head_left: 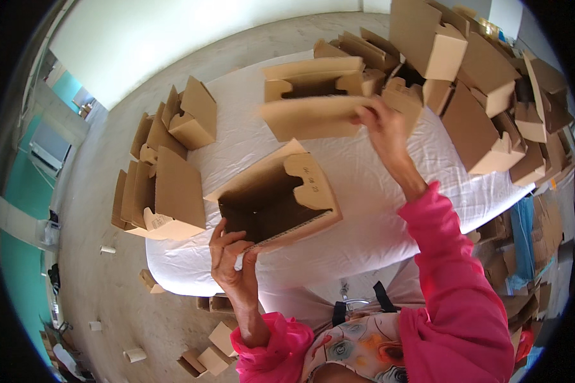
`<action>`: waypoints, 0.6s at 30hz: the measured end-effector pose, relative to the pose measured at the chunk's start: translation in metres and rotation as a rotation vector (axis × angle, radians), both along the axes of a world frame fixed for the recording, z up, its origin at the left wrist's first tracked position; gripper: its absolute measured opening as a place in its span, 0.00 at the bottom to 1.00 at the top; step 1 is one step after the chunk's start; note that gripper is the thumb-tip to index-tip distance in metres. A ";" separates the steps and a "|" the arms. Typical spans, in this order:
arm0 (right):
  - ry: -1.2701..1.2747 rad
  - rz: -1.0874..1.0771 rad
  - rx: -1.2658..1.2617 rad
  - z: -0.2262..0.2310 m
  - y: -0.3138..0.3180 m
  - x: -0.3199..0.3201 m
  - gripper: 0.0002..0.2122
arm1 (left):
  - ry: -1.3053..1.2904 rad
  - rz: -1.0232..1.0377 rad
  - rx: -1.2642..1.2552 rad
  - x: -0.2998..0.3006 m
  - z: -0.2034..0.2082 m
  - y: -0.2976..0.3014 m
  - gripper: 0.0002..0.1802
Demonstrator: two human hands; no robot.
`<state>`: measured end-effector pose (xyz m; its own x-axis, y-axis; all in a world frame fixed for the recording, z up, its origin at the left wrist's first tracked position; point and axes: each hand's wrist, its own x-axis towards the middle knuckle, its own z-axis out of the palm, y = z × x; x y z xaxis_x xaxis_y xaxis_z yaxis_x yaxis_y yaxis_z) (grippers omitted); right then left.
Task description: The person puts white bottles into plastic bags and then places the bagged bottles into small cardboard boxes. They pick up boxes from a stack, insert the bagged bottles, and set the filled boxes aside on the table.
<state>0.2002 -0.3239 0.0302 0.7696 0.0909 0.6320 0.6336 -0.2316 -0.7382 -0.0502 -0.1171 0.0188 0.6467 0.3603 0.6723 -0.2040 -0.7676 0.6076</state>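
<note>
An open brown cardboard box (310,220) stands tilted in front of me on the white cloth, its dark inside facing up and a notched flap at its right end. My left hand (233,258) is closed on its near left edge, thumb outside and fingers at the rim. Farther off, my right hand (383,124) pinches the right end of a second cardboard box's (313,118) near panel. That panel is slightly smeared by motion. Behind it show the notched end flaps and dark opening of this box.
A white-covered table (370,191) lies under both boxes. Folded cardboard boxes (179,185) stand in a group at the left edge. A tall heap of cardboard boxes (479,131) crowds the right. On the floor are small boxes (217,351) and a white roll (134,355).
</note>
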 end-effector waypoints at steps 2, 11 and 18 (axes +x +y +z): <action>0.035 -0.062 -0.003 -0.001 -0.051 -0.039 0.05 | -0.019 -0.020 -0.003 -0.002 -0.003 -0.002 0.11; 0.087 -0.394 -0.109 -0.040 -0.217 -0.103 0.11 | -0.043 -0.144 -0.089 0.007 -0.002 -0.039 0.08; 0.009 -0.350 -0.139 0.022 -0.221 -0.082 0.17 | 0.066 -0.263 0.034 0.003 0.014 -0.048 0.07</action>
